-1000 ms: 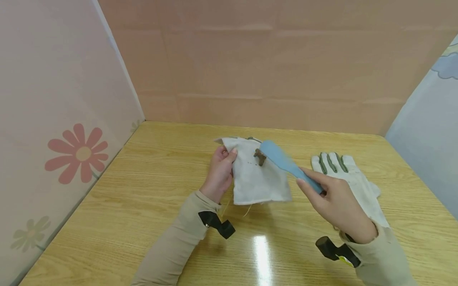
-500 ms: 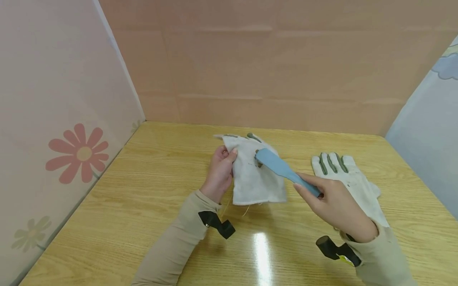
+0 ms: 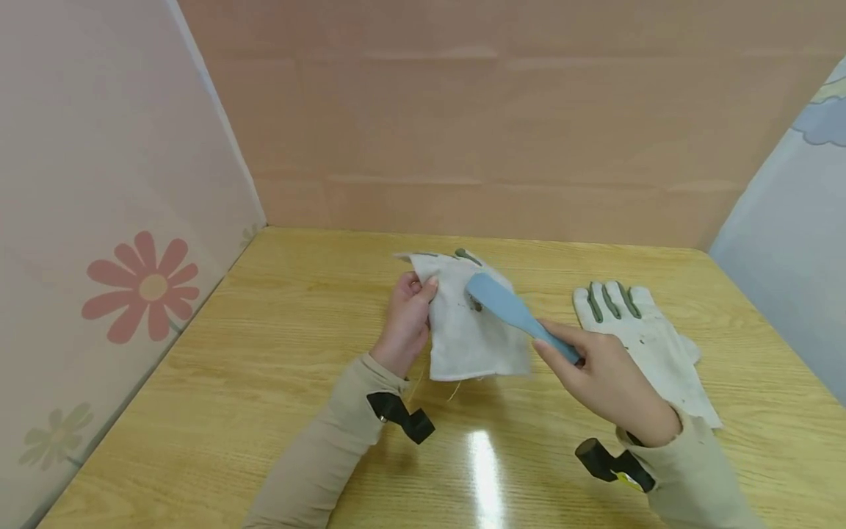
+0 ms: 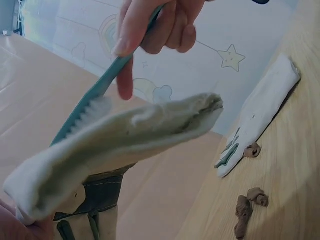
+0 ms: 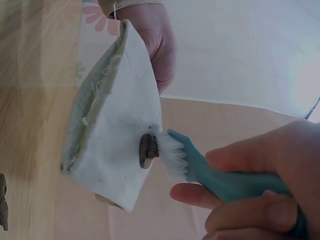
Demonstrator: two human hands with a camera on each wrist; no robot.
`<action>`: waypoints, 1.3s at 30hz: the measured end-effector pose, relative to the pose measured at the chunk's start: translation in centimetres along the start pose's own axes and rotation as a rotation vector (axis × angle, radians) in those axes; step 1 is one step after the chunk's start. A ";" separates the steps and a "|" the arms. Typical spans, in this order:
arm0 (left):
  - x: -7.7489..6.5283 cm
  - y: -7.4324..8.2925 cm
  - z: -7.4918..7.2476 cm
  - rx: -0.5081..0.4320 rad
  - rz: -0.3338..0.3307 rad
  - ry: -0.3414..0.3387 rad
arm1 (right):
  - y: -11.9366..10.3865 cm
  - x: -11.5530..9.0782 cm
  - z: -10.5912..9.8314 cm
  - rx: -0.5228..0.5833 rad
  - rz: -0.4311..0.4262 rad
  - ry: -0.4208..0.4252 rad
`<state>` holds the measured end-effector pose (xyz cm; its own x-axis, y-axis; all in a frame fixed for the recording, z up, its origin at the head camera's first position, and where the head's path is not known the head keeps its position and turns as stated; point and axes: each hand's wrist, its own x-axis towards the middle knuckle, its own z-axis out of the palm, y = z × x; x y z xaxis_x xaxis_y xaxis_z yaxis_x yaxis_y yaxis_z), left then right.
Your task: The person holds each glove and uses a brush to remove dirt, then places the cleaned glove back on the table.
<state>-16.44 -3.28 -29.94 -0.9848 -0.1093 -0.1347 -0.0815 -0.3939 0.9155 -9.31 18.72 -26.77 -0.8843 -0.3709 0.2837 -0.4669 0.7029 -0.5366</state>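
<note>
My left hand (image 3: pixel 406 316) grips the left edge of a white work glove (image 3: pixel 472 349) with green trim, holding it up over the table. The glove's cuff end hangs towards me, and its opening shows in the left wrist view. In my right hand (image 3: pixel 611 375) is a blue brush (image 3: pixel 509 303), held by its handle between thumb and fingers. Its white bristles (image 5: pixel 173 157) are right at a brown, mud-like lump (image 5: pixel 146 150) stuck to the glove's face. From the head view the brush head covers most of that lump.
A second white glove (image 3: pixel 651 330) with green finger trim lies flat on the wooden table (image 3: pixel 297 330) at the right, dark specks on it. Brown lumps (image 4: pixel 243 212) lie on the tabletop in the left wrist view. Printed walls and a pinkish backdrop (image 3: pixel 496 132) surround the table.
The brush has moved left and down from the lump's right side until its head covers the lump. My right hand shifted left with it. The glove's right edge has swung slightly left.
</note>
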 end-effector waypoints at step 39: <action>-0.1 -0.1 0.1 0.004 0.013 -0.016 | -0.1 -0.2 -0.1 0.004 0.026 0.013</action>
<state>-16.33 -3.15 -29.95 -0.9881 -0.0997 -0.1169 -0.0695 -0.3885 0.9188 -9.13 18.80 -26.70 -0.8959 -0.3445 0.2803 -0.4440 0.7095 -0.5472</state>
